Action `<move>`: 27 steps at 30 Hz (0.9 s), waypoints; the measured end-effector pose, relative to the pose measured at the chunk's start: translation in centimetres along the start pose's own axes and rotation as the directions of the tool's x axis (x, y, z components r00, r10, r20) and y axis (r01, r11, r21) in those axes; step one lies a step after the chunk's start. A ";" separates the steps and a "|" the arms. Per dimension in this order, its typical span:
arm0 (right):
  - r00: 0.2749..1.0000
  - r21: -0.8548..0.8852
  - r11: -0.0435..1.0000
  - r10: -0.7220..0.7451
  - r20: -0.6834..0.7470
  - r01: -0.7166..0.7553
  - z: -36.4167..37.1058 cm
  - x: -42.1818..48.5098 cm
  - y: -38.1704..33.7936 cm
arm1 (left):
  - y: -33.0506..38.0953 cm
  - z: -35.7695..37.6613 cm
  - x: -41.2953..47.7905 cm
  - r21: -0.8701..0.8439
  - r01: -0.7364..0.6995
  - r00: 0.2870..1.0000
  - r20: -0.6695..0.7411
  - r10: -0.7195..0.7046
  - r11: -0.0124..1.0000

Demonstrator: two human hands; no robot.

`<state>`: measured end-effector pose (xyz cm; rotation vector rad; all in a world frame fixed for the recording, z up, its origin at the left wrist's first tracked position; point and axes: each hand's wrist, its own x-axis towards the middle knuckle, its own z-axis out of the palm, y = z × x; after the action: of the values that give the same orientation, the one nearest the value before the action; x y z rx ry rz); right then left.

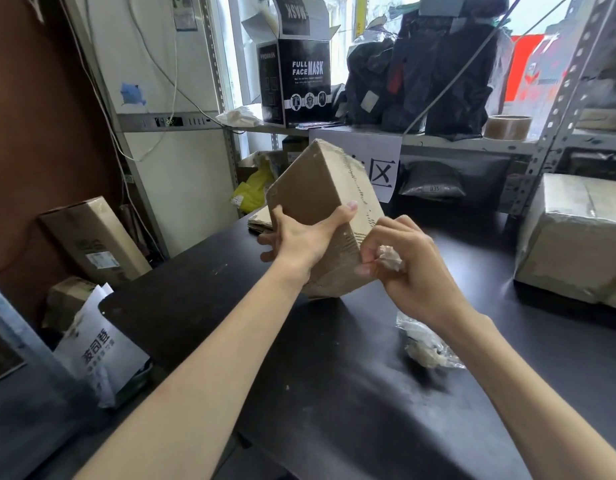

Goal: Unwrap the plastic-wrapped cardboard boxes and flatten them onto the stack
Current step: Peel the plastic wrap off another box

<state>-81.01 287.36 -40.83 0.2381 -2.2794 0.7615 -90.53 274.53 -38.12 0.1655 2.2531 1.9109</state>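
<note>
A brown cardboard box (318, 188) stands tilted on one corner on the black table (334, 393). My left hand (301, 237) grips its lower left side, thumb across the front face. My right hand (407, 268) pinches a crumpled wad of clear plastic wrap (389, 258) at the box's right edge. A stack of flattened cardboard (261, 220) lies on the table just behind the box. Larger plastic-wrapped boxes (576, 237) sit at the table's right end.
Crumpled plastic film (427, 344) lies on the table under my right forearm. Metal shelves (556, 109) behind hold a black mask box (299, 81), dark bags (434, 81) and a tape roll (507, 127). Parcels (91, 240) lean at the left.
</note>
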 end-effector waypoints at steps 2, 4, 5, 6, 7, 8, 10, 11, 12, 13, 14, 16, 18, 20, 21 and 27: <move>0.999 -0.019 0.999 -0.047 0.024 0.048 0.0 -0.1 0.2 | 0.0 -0.8 0.6 -0.044 0.038 0.999 -0.019 -0.039 0.998; 0.998 -0.007 0.999 -0.053 -0.016 0.053 -0.1 -0.1 0.3 | -0.2 -1.8 1.2 -0.095 0.095 0.995 -0.017 -0.097 0.991; 0.997 0.005 0.999 -0.046 -0.062 0.046 -0.1 0.0 0.4 | -0.2 -2.4 1.3 -0.104 0.124 0.992 -0.012 -0.126 0.987; 0.993 0.027 0.999 -0.021 -0.115 0.024 0.0 0.0 0.4 | -0.3 -2.8 1.3 -0.107 0.144 0.989 -0.008 -0.146 0.984; 0.986 0.063 0.998 0.030 -0.161 -0.020 0.1 0.0 0.5 | -0.4 -3.2 1.4 -0.112 0.155 0.988 0.004 -0.156 0.981; 0.976 0.105 0.991 0.102 -0.191 -0.083 0.2 0.0 0.5 | -0.6 -3.5 1.5 -0.117 0.170 0.985 0.014 -0.170 0.978; 0.949 0.136 0.968 0.235 -0.209 -0.210 0.3 0.0 0.5 | -0.7 -3.8 1.6 -0.112 0.202 0.979 0.040 -0.199 0.973; 0.936 0.139 0.955 0.285 -0.206 -0.261 0.3 0.0 0.5 | -0.6 -4.0 1.4 -0.107 0.216 0.976 0.055 -0.211 0.971; 0.919 0.156 0.940 0.331 -0.213 -0.303 0.2 0.0 0.5 | -0.4 -4.2 1.2 -0.103 0.230 0.972 0.073 -0.223 0.968; 0.898 0.187 0.923 0.373 -0.234 -0.335 -0.1 0.0 0.5 | -0.2 -4.5 1.1 -0.101 0.245 0.967 0.094 -0.236 0.964; 0.873 0.224 0.905 0.412 -0.261 -0.361 -0.5 0.0 0.5 | -0.2 -4.7 1.1 -0.100 0.261 0.962 0.110 -0.250 0.960; 0.830 0.277 0.876 0.470 -0.300 -0.395 -1.1 0.0 0.7 | -0.4 -5.0 1.1 -0.101 0.287 0.953 0.130 -0.273 0.953; 0.821 0.276 0.870 0.482 -0.305 -0.408 -1.2 0.0 0.8 | -0.6 -5.1 1.0 -0.080 0.291 0.950 0.145 -0.278 0.953; 0.829 0.237 0.884 0.463 -0.314 -0.404 -0.8 0.1 0.6 | -0.9 -4.9 1.0 -0.049 0.275 0.953 0.151 -0.265 0.960; 0.833 0.226 0.888 0.456 -0.313 -0.401 -0.6 0.1 0.5 | -1.0 -4.7 1.1 -0.047 0.261 0.956 0.153 -0.251 0.964; 0.917 0.229 0.903 0.391 -0.082 -0.364 -0.3 0.3 0.2 | -0.3 -3.4 0.7 0.152 -0.133 0.991 0.041 0.129 0.979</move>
<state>-81.15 287.76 -40.54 -0.1632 -2.1477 1.1859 -91.90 271.32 -37.96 0.3712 2.4244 1.7791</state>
